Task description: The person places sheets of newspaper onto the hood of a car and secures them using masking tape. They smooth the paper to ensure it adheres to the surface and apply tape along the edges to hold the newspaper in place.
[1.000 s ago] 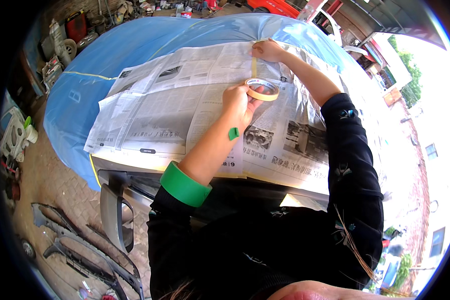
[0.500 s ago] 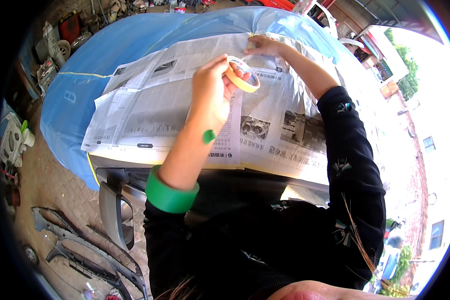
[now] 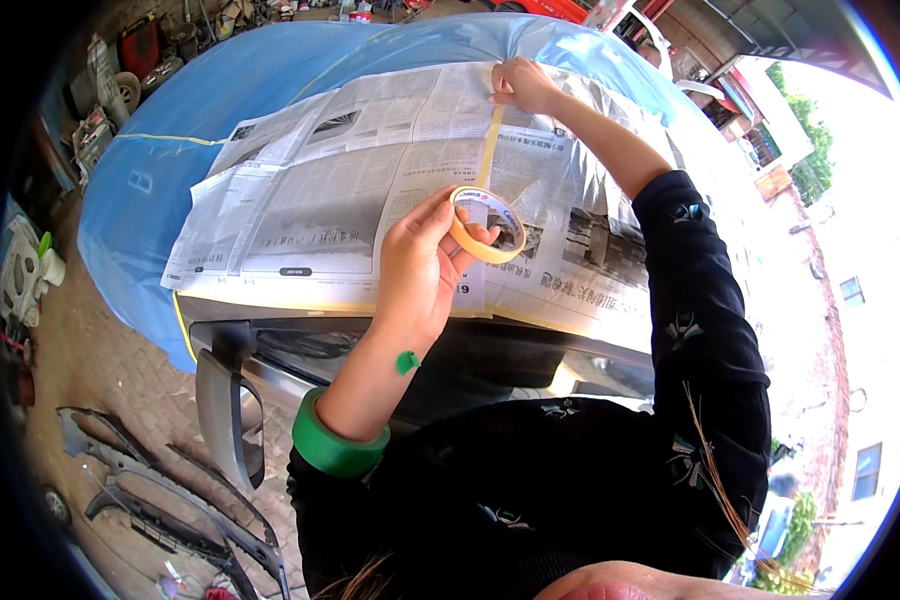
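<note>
My left hand (image 3: 422, 265) is closed round a roll of yellow masking tape (image 3: 517, 236), fingers through its ring. A yellow strip (image 3: 490, 150) runs from the roll up over the newspaper (image 3: 330, 215) to the far edge. There my right hand (image 3: 523, 88) is bent over the strip's far end, thumb and fingers closed at it. The newspaper sheets lie over the car and meet along this strip. A green tape roll (image 3: 338, 440) circles my left forearm like a bangle, and a small green tape piece (image 3: 407, 362) sticks near the wrist.
Blue plastic film (image 3: 150, 240) covers the car around the paper. A side mirror (image 3: 228, 420) juts out at the near left. Loose black car trim (image 3: 160, 490) lies on the paved floor (image 3: 110, 360). Assorted parts stand along the back left.
My left hand has drawn the tape roll down toward me, lengthening the strip over the newspaper. My right hand stays at the far edge, shifted slightly up, its fingers more bent.
</note>
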The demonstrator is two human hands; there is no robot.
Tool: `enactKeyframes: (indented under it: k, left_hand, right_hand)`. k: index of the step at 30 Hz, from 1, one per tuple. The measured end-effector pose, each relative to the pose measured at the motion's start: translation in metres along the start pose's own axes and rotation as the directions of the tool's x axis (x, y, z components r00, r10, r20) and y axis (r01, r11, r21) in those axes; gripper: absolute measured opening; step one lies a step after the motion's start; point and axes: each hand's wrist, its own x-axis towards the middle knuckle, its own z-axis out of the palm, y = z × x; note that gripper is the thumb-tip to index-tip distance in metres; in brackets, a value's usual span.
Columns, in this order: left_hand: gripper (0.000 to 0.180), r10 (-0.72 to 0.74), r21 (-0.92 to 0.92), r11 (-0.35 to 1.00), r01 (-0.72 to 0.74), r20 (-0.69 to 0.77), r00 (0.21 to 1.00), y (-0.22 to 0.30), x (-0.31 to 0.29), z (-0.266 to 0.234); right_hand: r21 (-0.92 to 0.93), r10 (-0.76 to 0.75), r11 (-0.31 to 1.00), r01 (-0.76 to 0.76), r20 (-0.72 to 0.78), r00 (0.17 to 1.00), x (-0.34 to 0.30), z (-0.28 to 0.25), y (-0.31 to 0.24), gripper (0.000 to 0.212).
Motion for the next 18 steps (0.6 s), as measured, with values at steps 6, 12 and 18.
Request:
enactKeyframes:
  k: [6,12,18]
  left_hand:
    - [0.026,-0.019,-0.035,0.999,0.018,-0.034,0.999,-0.006,0.003,-0.008]
    - [0.024,-0.024,-0.039,0.999,0.023,-0.039,0.999,-0.01,0.001,-0.008]
    - [0.024,-0.027,-0.028,0.999,0.026,-0.04,0.999,-0.015,-0.003,0.003]
  right_hand:
    - [0.044,0.078,0.996,-0.076,-0.051,0.996,-0.018,0.001,-0.021,0.032]
    - [0.065,0.045,0.997,-0.047,0.03,0.999,-0.033,-0.009,-0.026,0.052]
    - [0.016,0.004,1.0,-0.004,0.045,0.999,-0.034,-0.005,-0.026,0.07]
